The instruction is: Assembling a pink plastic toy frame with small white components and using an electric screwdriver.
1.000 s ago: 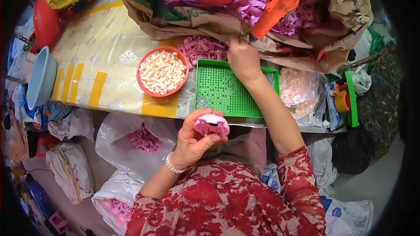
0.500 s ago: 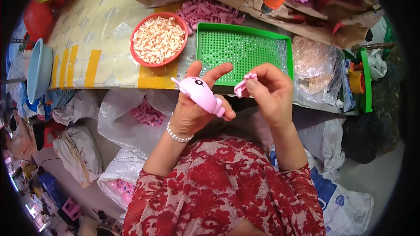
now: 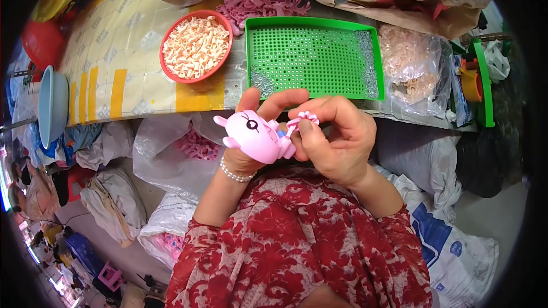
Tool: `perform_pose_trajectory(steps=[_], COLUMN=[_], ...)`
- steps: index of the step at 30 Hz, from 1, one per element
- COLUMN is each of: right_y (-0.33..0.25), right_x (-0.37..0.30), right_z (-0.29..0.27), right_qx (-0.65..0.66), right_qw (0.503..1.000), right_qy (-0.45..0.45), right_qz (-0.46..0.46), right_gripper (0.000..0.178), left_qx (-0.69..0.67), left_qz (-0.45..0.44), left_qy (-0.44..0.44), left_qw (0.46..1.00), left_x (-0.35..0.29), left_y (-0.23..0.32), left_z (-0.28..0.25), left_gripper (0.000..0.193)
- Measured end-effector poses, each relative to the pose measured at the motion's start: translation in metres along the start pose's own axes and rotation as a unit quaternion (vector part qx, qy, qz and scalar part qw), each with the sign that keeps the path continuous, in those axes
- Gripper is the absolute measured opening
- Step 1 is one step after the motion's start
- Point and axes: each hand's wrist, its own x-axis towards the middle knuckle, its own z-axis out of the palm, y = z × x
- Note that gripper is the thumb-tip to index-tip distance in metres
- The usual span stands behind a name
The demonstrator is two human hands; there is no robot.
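— What has changed in your hands over the last second?

— My right hand (image 3: 337, 140) was out on the green tray (image 3: 374, 57) a second ago, reaching over the worktop (image 3: 142, 68). Now it is back at my chest, thumb and forefinger pinched shut on a small pink flower piece (image 3: 305, 118). My left hand (image 3: 257, 137) has lifted the pink bunny toy (image 3: 254, 136) from my lap toward it and turned it, so the painted eye faces up.

— So the two parts are together?

— Touching, or nearly. The flower piece sits just at the toy's right end, beside a bit of blue there; I can't tell whether it is seated in it.

— How is the left hand holding?

— Fingers curled around the toy from behind, thumb and one finger raised above it, a firm wrap.

— And the rest?

— The red bowl (image 3: 196, 47) of pale pieces stands left of the tray, a clear bag (image 3: 411, 71) of similar pieces to its right. I judge the fetching is finished and the fitting is in hand.
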Motion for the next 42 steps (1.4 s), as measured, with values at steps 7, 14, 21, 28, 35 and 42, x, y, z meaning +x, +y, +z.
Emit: perform_pose_trajectory(steps=[7,14,21,28,35,42], right_y=[-0.001,-0.002,-0.001,0.002,0.009,0.005], right_x=[0.001,-0.002,-0.007,-0.005,0.004,0.011], right_z=[-0.002,-0.005,-0.013,-0.018,-0.033,-0.036], right_qx=[-0.075,-0.11,-0.076,-0.044,0.045,0.245], right_qw=[0.985,0.974,0.987,0.989,0.99,0.937], right_qy=[0.006,0.003,-0.027,-0.038,-0.131,-0.167], right_qz=[-0.154,-0.199,-0.14,-0.136,-0.038,0.185], right_gripper=[0.014,0.023,0.029,0.023,0.016,0.012], left_qx=[0.098,0.179,0.103,0.078,0.075,0.12], left_qz=[0.117,0.112,0.074,0.06,0.047,0.032], left_qy=[-0.144,-0.173,-0.155,-0.137,-0.079,-0.103], left_qw=[0.978,0.962,0.98,0.986,0.993,0.987], left_x=[0.0,0.004,0.006,0.008,0.004,0.006], left_y=[-0.007,-0.006,-0.01,-0.009,-0.011,-0.009], left_z=[-0.01,-0.006,-0.001,0.003,0.003,-0.005], left_gripper=[0.043,0.054,0.059,0.056,0.067,0.076])
